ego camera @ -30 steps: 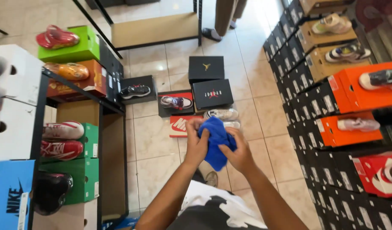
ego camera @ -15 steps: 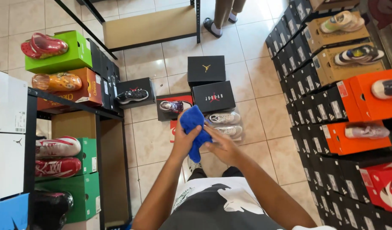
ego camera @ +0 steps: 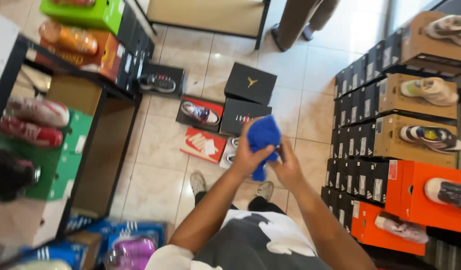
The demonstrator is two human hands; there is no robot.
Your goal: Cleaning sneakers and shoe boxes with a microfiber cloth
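Head view puts a bright blue cloth (ego camera: 263,140) right in the middle of what we're looking at, bunched up and held out in front of our chest, well above the tiled floor (ego camera: 160,165). Our left hand (ego camera: 250,156) has its fingers wrapped around the lower part of the cloth, so most of the fabric puffs out above that grip and a small tail hangs down below it. Our right hand (ego camera: 289,167) is pressed up against the cloth from the other side, fingers curled in on it, so both hands are closed on the same wad. Straight below the hands we can see our two pale shoes (ego camera: 198,181) on the tiles. Just past the cloth there's a pair of grey sneakers (ego camera: 230,150), a red shoebox lid (ego camera: 203,145), an open box with a sneaker in it (ego camera: 200,112), and two black shoeboxes (ego camera: 250,82). Off to the left stands a black metal rack (ego camera: 98,145) loaded with green and orange boxes, and to the right a wall of stacked shoeboxes (ego camera: 390,150) with sneakers sitting on top. Somebody else's legs (ego camera: 300,20) show at the top edge.
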